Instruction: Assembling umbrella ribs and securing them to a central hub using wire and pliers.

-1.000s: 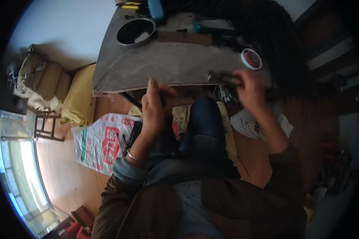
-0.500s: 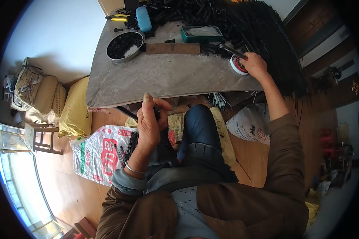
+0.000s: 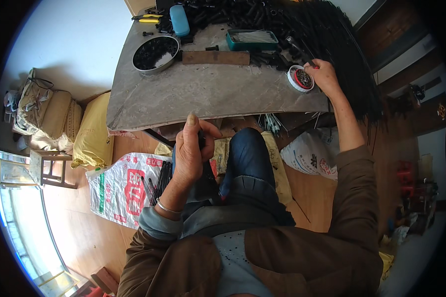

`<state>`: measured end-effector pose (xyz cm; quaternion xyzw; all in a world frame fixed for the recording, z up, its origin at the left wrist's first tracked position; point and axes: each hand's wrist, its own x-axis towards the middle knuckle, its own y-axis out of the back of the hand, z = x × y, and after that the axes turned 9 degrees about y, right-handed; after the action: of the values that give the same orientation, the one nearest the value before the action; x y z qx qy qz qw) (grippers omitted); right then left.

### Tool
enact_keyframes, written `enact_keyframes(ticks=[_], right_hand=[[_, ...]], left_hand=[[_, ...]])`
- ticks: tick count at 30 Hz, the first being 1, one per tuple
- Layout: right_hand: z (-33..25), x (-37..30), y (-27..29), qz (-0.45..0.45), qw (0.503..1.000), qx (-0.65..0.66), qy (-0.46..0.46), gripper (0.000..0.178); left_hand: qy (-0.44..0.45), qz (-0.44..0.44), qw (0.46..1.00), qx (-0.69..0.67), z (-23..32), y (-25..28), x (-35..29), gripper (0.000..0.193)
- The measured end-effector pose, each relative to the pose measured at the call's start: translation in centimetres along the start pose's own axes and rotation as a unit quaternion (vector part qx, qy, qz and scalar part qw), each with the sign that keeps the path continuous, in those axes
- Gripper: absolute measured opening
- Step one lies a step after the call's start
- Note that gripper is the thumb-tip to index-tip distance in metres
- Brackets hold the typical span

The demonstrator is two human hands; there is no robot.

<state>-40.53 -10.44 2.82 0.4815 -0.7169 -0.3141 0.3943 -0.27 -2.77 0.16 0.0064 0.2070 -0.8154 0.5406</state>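
Note:
My left hand is raised in front of the table's near edge, thumb up. Its fingers are curled round a small black piece, mostly hidden in the grip. Over the table's right side, my right hand grips a long, dark tool with a metal head pointing away and to the left; its exact kind is unclear. Beside that hand stands a white round dish with a red-rimmed inner part holding many small metal bits.
On the grey table are a bowl of black parts, a wooden block, a green tin of thin white sticks, a blue case and yellow-handled pliers. Black parts heap at the back; long black rods lie right.
My right hand has drawn slightly right and away from the dish, uncovering the metal bits. The tool's head has swung farther back. My left hand has shifted slightly right.

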Motion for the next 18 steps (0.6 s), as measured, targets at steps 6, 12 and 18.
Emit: enact_keyframes(ticks=[6,12,18], right_hand=[[-2.6,-1.1,1.0,-0.001,0.974,0.221,-0.050,0.023],[-10.6,-6.7,-2.8,-0.160,0.723,0.660,-0.131,0.019],[-20.0,-12.9,-7.8,-0.211,0.618,0.746,-0.128,0.017]], left_hand=[[0.000,-0.005,1.000,-0.011,-0.3,0.1,-0.6,0.066],[-0.110,-0.067,0.991,-0.030,-1.2,0.3,-1.2,0.069],[-0.198,-0.007,0.980,0.007,-1.0,0.5,-2.4,0.034]])
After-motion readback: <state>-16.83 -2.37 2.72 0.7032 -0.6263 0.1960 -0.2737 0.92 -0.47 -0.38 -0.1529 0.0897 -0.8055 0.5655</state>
